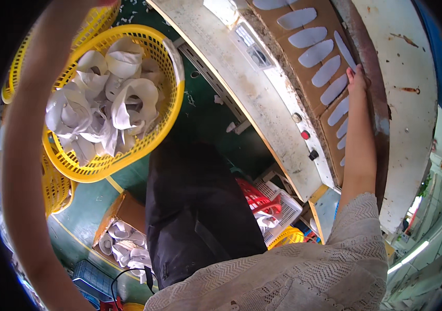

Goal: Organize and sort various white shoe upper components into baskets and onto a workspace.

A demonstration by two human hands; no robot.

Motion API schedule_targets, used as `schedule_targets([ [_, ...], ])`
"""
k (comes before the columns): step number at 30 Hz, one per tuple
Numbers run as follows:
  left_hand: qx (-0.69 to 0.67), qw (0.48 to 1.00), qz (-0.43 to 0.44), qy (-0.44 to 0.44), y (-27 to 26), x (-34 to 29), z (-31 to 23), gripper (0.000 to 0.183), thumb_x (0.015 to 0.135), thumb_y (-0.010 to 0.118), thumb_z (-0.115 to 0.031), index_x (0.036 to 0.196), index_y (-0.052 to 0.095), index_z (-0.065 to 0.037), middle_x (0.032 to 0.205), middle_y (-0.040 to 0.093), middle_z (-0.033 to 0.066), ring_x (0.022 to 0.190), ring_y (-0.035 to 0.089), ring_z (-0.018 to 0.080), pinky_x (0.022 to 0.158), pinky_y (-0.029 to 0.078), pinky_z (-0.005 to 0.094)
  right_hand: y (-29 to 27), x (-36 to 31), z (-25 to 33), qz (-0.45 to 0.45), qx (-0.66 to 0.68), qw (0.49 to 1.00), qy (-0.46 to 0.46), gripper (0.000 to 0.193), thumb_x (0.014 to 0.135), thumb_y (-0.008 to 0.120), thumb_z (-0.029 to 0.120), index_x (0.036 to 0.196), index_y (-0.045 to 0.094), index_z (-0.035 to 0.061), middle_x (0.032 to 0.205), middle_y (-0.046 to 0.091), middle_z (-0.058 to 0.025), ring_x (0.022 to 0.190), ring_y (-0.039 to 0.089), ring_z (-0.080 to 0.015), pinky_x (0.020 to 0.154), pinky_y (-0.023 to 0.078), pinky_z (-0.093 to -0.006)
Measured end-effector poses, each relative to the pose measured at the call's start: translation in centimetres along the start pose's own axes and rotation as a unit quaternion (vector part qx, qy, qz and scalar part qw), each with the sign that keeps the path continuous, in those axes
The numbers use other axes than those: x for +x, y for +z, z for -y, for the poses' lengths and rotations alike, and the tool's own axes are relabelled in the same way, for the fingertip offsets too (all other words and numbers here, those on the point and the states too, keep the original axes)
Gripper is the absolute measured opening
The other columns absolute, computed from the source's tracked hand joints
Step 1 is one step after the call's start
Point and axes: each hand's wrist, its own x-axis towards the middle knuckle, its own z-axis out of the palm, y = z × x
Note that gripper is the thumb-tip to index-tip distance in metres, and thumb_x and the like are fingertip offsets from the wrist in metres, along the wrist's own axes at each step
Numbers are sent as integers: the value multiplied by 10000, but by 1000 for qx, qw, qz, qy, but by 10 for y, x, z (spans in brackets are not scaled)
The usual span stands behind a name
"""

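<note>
My right hand (358,81) is at the far right side of a brown board-like strip (311,92), its fingers closed on the lower end of a thin, pale insole-shaped piece (344,51). Several similar pale pieces (315,53) lie in a row along the strip, spaced apart. My left forearm (29,155) rises along the left side, passing in front of the yellow baskets. The left hand is cut off by the top edge, so its fingers cannot be made out.
A yellow basket (178,106) full of white curved shoe-upper-like pieces (109,98) stands at left. A cardboard box (127,210) holds similar pieces below it. A white machine panel (262,98) with knobs (305,135) borders the strip. Red (270,205) and white baskets (285,212) sit underneath.
</note>
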Motion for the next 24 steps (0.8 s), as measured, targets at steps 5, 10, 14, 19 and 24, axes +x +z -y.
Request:
schedule_targets([
  [5, 19, 961, 259, -96, 46, 5, 21, 183, 871, 601, -159, 964, 657, -11, 959, 648, 130, 855, 620, 251, 773, 488, 351, 3, -51, 12, -37, -7, 996, -76, 296, 903, 608, 122, 1126, 498, -38, 875, 604, -126, 711, 614, -170, 612, 558, -260],
  [10, 124, 943, 277, 133, 149, 11, 53, 222, 887, 555, -245, 1025, 677, -121, 1040, 650, 114, 926, 641, 257, 798, 517, 372, 0, -211, 18, 108, 3, 983, -148, 258, 941, 563, 194, 1140, 530, 32, 952, 585, -26, 618, 542, -81, 432, 361, -194],
  [14, 260, 895, 285, 226, 229, 35, 67, 212, 871, 502, -162, 1028, 644, -145, 1047, 639, 115, 962, 632, 286, 808, 525, 414, -45, -346, 5, 236, -40, 970, -32, 228, 961, 528, 195, 1140, 537, 54, 965, 582, -27, 558, 507, -63, 428, 372, -183],
  [19, 334, 805, 437, 223, 275, 63, 71, 284, 923, 396, -163, 1108, 612, -164, 1122, 630, 129, 1012, 624, 311, 816, 533, 433, -120, -420, -44, 153, -47, 982, 101, 209, 967, 520, 193, 1047, 570, 6, 908, 588, -72, 578, 538, -72, 435, 408, -189],
  [24, 449, 694, 393, 402, 278, 66, 57, 448, 927, 411, -197, 1373, 378, -209, 1325, 484, 146, 1145, 544, 313, 895, 501, 446, -182, -433, -89, -18, 5, 981, 191, 281, 940, 545, 247, 1009, 594, -21, 858, 595, -76, 537, 557, -96, 405, 418, -211],
])
